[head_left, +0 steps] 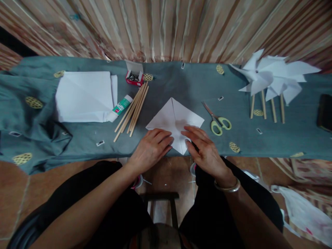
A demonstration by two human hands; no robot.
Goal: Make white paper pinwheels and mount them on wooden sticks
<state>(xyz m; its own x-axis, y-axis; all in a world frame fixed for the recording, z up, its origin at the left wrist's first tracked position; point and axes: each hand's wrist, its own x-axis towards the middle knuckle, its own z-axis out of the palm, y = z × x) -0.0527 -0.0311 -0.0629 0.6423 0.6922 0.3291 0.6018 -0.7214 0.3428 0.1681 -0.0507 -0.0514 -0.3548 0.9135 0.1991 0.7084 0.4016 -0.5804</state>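
Note:
A square sheet of white paper [185,117] with crossing crease lines lies cornerwise on the cloth in front of me. My left hand [154,143] rests on its lower left part, fingers stretched out and lying on the surface. On the lower right part lie the fingers of my right hand [204,147], slightly apart, with a bracelet at that wrist. Neither hand grips anything that I can see. Green-handled scissors [216,121] lie to the right of the paper. Left of it is a bundle of thin wooden sticks [133,112].
Behind the sticks stands an open red box [134,77] of small metal pins. A glue stick [120,107] lies beside a stack of white paper [84,97]. Several finished paper pinwheels [275,74] lie at the right, near a dark object [324,112]. A curtain [166,31] hangs behind.

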